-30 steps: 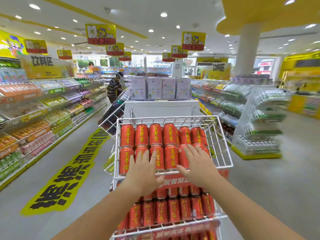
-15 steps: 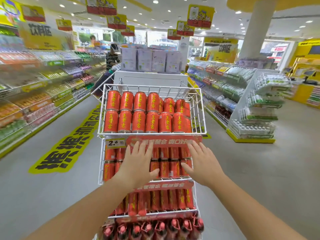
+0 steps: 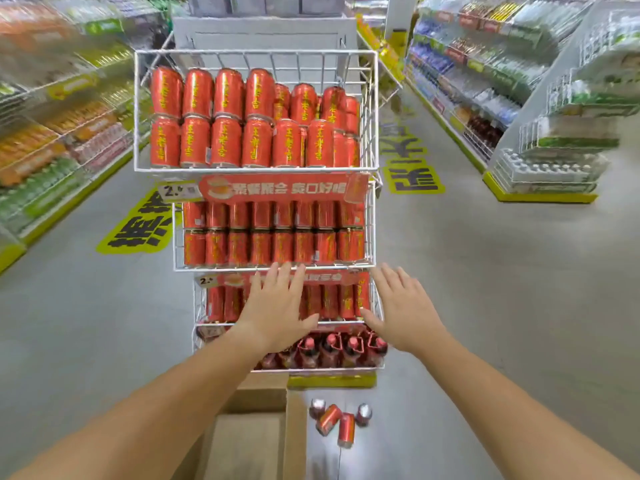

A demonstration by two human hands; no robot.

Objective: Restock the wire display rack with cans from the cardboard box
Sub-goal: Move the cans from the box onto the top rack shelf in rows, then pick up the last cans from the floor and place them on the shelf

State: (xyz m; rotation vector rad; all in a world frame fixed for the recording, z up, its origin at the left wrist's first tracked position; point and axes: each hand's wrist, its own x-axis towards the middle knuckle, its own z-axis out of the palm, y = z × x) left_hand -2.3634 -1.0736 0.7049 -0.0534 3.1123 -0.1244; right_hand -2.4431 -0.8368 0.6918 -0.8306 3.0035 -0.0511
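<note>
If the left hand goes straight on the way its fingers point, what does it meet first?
The left hand would probably meet the red label strip on the wire rack first; depth is unclear.

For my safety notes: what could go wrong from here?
Loose red drink cans lie on the grey floor beside the brown cardboard box; a step could send them rolling. The double-stacked red cans at the right of the top basket of the white wire rack sit unevenly; a bump might topple them.
</note>
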